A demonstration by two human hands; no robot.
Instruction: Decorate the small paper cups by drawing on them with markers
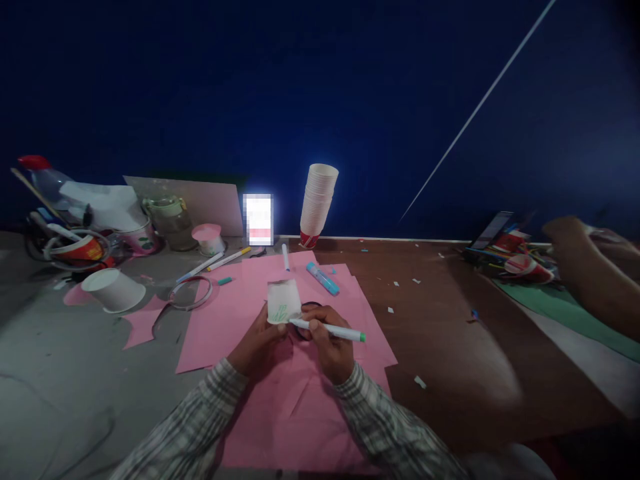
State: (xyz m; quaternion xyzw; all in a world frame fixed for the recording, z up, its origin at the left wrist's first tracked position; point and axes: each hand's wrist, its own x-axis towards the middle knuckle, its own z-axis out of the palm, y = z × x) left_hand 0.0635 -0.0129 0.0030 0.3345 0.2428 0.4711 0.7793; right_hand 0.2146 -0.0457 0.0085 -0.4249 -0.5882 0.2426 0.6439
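My left hand [259, 343] grips a white paper cup [283, 301] lying on its side, with green marks on its wall. My right hand [327, 347] pinches a green-tipped white marker [330, 329], its tip touching the cup's lower edge. Both hands rest over sheets of pink paper [280, 400] spread on the table. A dark ring, perhaps a tape roll [311, 307], lies partly hidden behind my right hand.
A blue glue stick [323, 278] and loose pens [285, 257] lie beyond the pink paper. A tilted stack of paper cups [317, 203] stands at the back. An upturned cup [114, 289], scissors [185, 297] and cluttered containers fill the left. Another person's arm [595, 277] reaches in at right.
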